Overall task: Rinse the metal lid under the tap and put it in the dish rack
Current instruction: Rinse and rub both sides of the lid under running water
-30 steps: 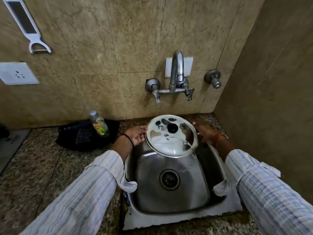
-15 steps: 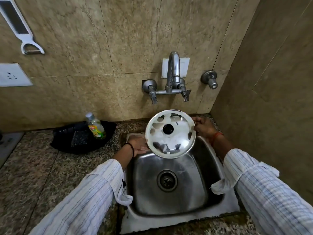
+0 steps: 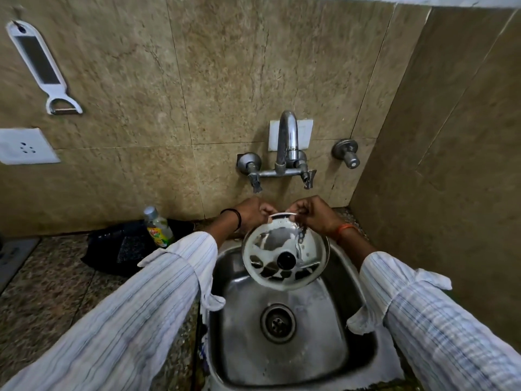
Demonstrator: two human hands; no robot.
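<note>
The round metal lid [image 3: 282, 244] with a black knob hangs tilted over the back of the steel sink [image 3: 332, 342], its knob side facing me. My left hand [image 3: 252, 211] and my right hand [image 3: 314, 214] both pinch its far top rim, close together. The chrome tap [image 3: 287, 139] stands on the wall just above my hands; I see no water running from it. No dish rack is in view.
A small bottle of dish liquid [image 3: 158, 227] stands on a black tray [image 3: 112, 249] left of the sink, on the granite counter [image 3: 42, 292]. A white peeler [image 3: 42, 66] and a socket plate [image 3: 25, 146] are on the tiled wall. A side wall [image 3: 451, 165] closes in the right.
The lid has been turned and tipped, hanging lower over the sink. Both hands slid from the lid's sides to its top rim.
</note>
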